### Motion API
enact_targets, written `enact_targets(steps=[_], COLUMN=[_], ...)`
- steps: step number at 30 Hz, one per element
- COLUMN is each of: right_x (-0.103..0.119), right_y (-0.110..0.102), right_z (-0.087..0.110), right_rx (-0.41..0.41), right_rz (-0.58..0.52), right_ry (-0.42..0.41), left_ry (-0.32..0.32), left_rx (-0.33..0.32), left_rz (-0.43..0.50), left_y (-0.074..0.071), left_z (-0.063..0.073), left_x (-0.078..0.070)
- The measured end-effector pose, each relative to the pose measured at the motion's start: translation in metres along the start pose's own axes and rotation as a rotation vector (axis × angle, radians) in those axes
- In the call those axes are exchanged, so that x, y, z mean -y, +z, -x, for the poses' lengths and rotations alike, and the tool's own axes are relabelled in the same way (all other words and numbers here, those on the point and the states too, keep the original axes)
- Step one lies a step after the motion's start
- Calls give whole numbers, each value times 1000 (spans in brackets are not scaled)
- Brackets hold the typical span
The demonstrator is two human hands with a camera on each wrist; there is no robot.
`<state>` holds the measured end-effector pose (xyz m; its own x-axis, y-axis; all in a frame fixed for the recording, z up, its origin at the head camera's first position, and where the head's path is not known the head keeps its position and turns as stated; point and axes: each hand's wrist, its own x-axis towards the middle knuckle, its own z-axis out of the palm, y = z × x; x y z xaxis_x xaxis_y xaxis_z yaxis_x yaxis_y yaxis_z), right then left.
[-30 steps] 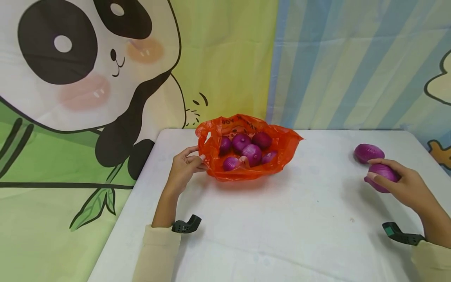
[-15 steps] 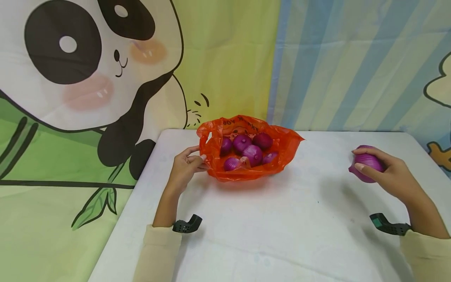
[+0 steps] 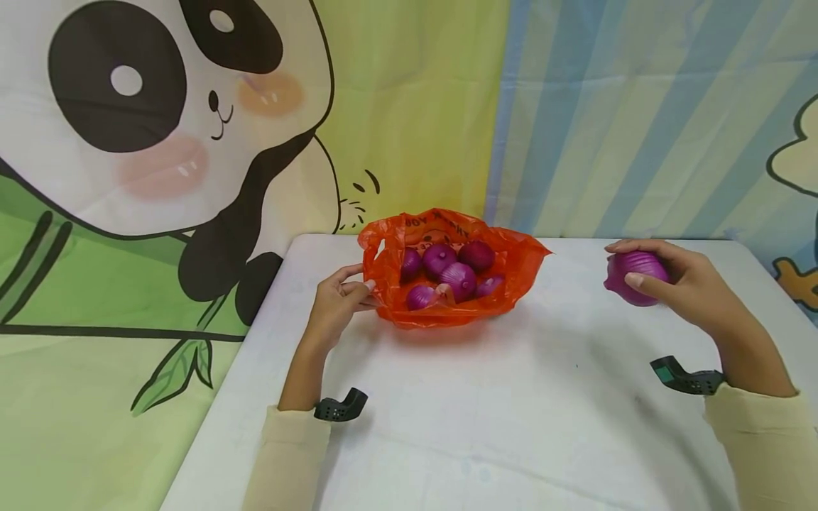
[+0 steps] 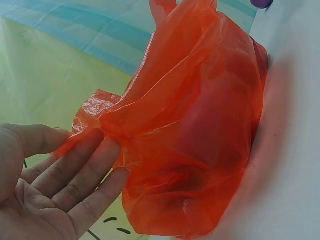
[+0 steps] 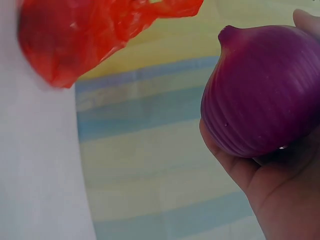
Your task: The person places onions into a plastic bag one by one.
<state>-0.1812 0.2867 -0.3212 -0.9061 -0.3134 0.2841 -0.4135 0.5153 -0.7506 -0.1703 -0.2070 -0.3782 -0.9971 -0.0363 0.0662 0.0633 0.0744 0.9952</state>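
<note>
At the middle back of the table an orange-red plastic bag [image 3: 511,284] lies with its mouth spread toward the head camera. Several purple onions [image 3: 457,281] show inside it. My left hand [image 3: 337,301] pinches the bag's left edge between thumb and fingers; in the left wrist view the fingers [image 4: 87,187] touch the thin plastic. Off to the right, my right hand [image 3: 686,284] grips another purple onion [image 3: 639,277], raised above the table. This onion [image 5: 260,95] fills much of the right wrist view, its pointed tip facing the bag. The loose onion seen earlier at the right cannot be made out.
A white table [image 3: 486,419] carries the bag. Right behind its back edge hangs a printed cloth [image 3: 415,106] with a panda and stripes. Each wrist bears a dark band [image 3: 341,406] with a camera.
My right hand has lifted the onion and carried it left and farther back, away from where the loose onion lay. The left hand still holds the bag's edge, hardly moving.
</note>
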Motion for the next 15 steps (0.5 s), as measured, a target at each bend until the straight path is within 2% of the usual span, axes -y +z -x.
enact_targets(steps=[9,15], right_x=[38,56], right_y=[8,17], right_z=[-30,-51], right_rx=[38,87], right_rz=[-129,-290], right_ry=[-149,-245], left_ry=[-11,-5], left_rx=[-6,1], left_rz=[-14,-14], left_y=[-1,-1], left_z=[1,2], left_x=[-1,-3])
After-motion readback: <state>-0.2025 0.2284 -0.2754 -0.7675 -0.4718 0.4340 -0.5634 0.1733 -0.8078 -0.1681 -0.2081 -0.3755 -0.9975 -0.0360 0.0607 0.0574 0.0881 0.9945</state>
